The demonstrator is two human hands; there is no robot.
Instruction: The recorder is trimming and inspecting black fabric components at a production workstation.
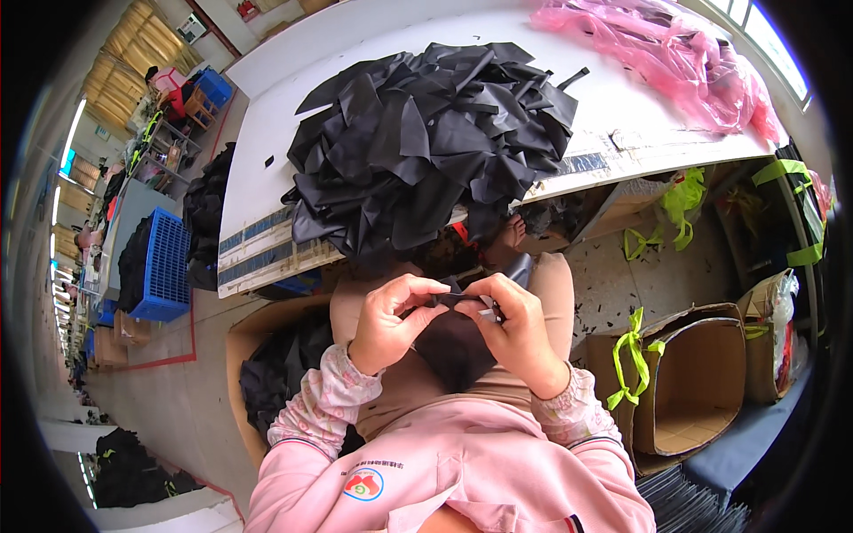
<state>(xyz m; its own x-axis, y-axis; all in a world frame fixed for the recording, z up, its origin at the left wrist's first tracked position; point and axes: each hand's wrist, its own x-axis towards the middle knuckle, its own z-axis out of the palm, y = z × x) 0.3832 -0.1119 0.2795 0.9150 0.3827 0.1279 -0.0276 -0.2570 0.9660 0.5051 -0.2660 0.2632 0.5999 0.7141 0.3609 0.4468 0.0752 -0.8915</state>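
Pink shirt point(404, 440) fills the foreground; left hand point(389, 322) and right hand point(520, 327) pinch a black piece point(456, 297) between fingers point(490, 286).

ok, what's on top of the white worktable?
A large heap of black cut pieces, some small black scraps and crumpled pink plastic sheeting. Whatever lies beneath the heap and sheeting is covered; can't tell.

workshop, heaped black pieces point(426, 133), worktable point(258, 160), blue crate point(164, 266)
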